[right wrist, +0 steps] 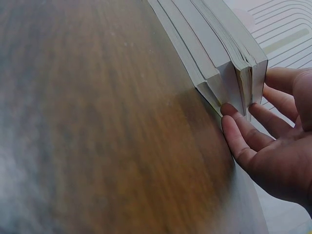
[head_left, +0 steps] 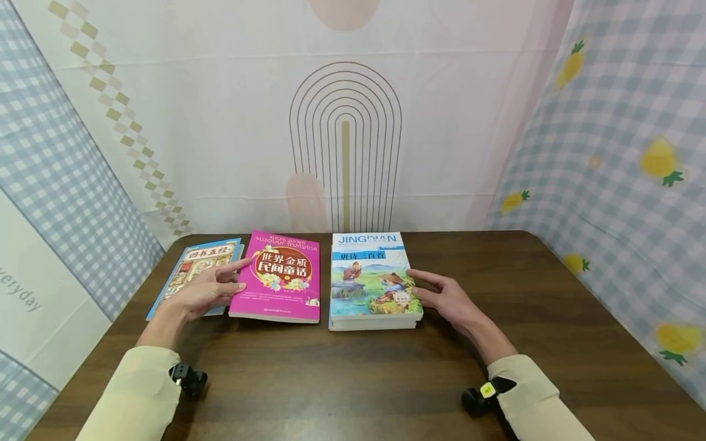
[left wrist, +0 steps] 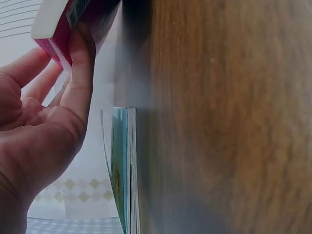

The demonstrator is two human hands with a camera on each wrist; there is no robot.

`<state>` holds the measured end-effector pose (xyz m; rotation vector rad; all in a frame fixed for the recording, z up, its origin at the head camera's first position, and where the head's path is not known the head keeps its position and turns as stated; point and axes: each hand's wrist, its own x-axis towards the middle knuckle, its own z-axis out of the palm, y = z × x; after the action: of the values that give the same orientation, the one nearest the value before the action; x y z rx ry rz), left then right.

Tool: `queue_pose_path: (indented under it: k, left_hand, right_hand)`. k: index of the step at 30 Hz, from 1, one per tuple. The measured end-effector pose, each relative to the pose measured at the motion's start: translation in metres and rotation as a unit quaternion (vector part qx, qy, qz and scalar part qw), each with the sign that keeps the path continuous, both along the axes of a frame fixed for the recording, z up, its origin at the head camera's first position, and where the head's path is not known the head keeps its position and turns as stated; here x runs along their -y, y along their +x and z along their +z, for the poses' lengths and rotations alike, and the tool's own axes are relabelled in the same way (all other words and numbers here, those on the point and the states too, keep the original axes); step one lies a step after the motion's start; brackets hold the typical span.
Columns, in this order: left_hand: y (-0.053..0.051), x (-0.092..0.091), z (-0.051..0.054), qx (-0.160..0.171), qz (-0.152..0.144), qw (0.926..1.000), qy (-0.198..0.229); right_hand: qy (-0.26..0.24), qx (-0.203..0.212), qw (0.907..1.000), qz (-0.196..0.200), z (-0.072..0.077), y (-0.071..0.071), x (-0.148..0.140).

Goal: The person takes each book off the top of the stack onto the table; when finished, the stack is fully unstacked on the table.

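A pink book (head_left: 281, 300) with Chinese lettering is pinched at its left edge by my left hand (head_left: 206, 291). In the left wrist view, the book (left wrist: 51, 24) is raised off the table, its barcode side showing and one digit of the hand against that side. My right hand (head_left: 449, 300) touches the right side of a stack of books (head_left: 369, 285), with a colourful illustrated cover on top. Its fingers reach along the page edges of the stack (right wrist: 209, 48) in the right wrist view. A blue-edged book (head_left: 187, 263) lies partly behind my left hand.
The books are near the far edge of a dark wooden table (head_left: 331, 380). A white printed cloth (head_left: 237, 122) hangs behind it, with checked cloths (head_left: 595, 171) at the sides. A small black camera (head_left: 190, 378) sits on each wrist.
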<state>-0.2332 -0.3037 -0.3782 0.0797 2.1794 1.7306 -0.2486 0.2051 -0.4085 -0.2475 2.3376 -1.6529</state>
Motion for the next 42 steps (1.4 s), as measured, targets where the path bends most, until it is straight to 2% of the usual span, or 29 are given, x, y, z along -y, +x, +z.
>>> queue_pose_path:
  k: [7, 15, 32, 42]
  left_hand:
    - [-0.002, -0.002, -0.004, -0.007, -0.010, 0.9987, -0.049]
    - [-0.003, -0.007, -0.006, -0.012, 0.005, 0.9955, -0.094]
    - [-0.006, -0.010, -0.007, -0.011, 0.011, 0.9935, -0.113]
    - [-0.006, -0.013, -0.003, 0.000, 0.020, 0.9888, -0.148]
  right_hand:
    - [0.000, 0.000, 1.0000, -0.001, 0.000, 0.000, 0.000]
    - [-0.002, -0.001, 1.0000, 0.001, 0.000, 0.000, -0.001]
    - [-0.005, 0.001, 1.0000, -0.001, 0.000, 0.002, -0.001]
    - [-0.006, -0.005, 1.0000, 0.005, 0.000, 0.001, 0.000]
